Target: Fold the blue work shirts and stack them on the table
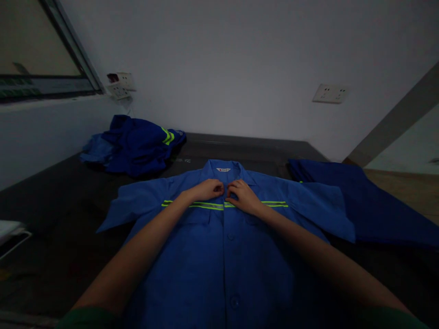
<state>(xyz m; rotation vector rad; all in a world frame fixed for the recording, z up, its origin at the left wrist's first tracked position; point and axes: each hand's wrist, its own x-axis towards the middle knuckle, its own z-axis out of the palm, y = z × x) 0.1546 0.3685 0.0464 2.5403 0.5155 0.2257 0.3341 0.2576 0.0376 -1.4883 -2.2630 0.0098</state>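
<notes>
A blue short-sleeved work shirt (195, 256) lies spread front side up on a dark table, its collar pointing toward the wall. A yellow-green reflective stripe crosses its chest, and buttons show down the front opening. My left hand (211, 188) is closed in a pinch at the left front edge of the shirt, just below the collar. Opposite it, my right hand (242, 195) pinches the right front edge near the stripe, fingertips curled in. Whatever small part of the edge sits between the fingertips is hard to make out in the dim light.
Crumpled dark blue clothes (137, 141) with a reflective stripe lie at the back left. A folded dark blue garment (370, 201) lies right of the shirt. The dark table (240, 142) meets a wall with sockets (331, 93). A white object (12, 230) stands at the left edge.
</notes>
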